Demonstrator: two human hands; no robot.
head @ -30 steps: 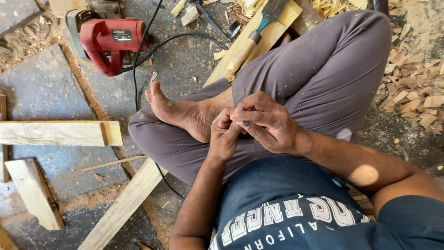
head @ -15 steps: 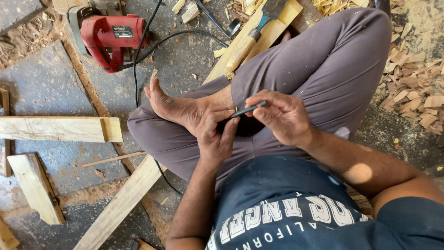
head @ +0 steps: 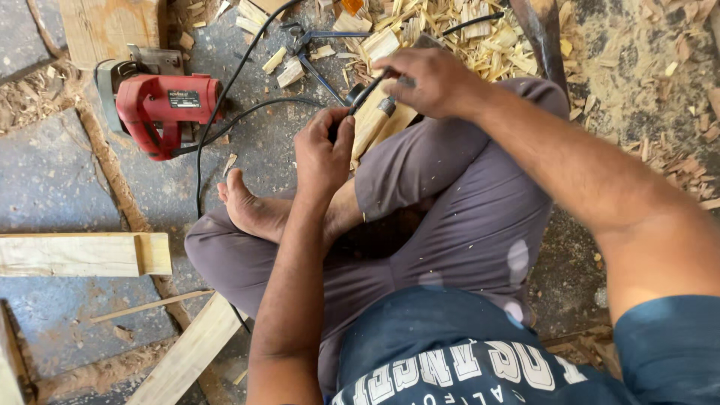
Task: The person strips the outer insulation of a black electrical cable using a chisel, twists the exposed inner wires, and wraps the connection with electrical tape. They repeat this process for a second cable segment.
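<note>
I sit cross-legged on the floor in grey trousers, with my bare foot (head: 251, 210) tucked in front. My right hand (head: 429, 79) is stretched forward over my knee and grips the upper end of a slim dark tool (head: 365, 96). My left hand (head: 324, 154) pinches that tool's lower end between thumb and fingers. What kind of tool it is cannot be made out. Right under the two hands a pale wooden piece (head: 379, 124) with a metal band lies on the floor.
A red electric saw (head: 161, 112) stands at the upper left, and its black cable (head: 225, 97) runs past my foot. A metal hand tool (head: 315, 45) and a heap of wood chips (head: 450, 37) lie ahead. A plank (head: 82, 255) and a lath (head: 187, 352) lie at the left.
Both hands have moved from my lap up and forward over my right knee, still on the slim dark tool. My head has tilted forward, bringing the chip heap into view.
</note>
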